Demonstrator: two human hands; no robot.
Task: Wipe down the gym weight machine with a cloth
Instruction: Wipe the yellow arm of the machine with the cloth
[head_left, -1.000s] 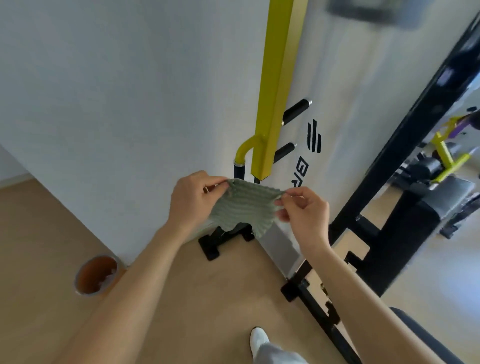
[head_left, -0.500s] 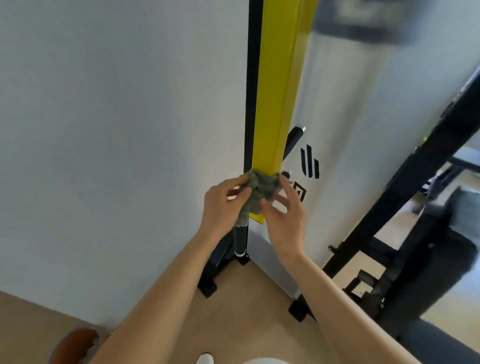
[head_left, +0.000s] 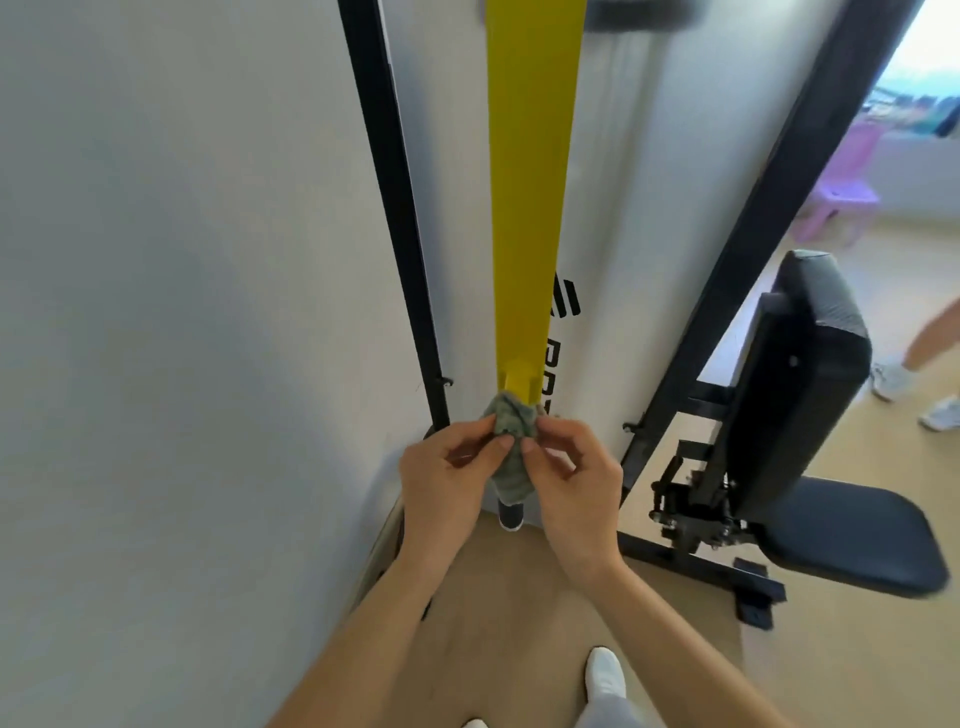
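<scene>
Where fingers (head_left: 493, 445) pinch it, grey-green cloth (head_left: 514, 421) seems wadded.

The yellow bar (head_left: 524, 208) runs off the top edge, a blurred dark shape (head_left: 639, 15) sits right of its top, black lettering (head_left: 555, 358) behind it is half hidden, and the cloth (head_left: 511, 423) hides what lies under its lower end.

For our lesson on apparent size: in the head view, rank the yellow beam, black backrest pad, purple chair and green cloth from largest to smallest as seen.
1. yellow beam
2. black backrest pad
3. purple chair, though it stands farther off
4. green cloth, bunched, partly hidden by left hand and right hand
</scene>
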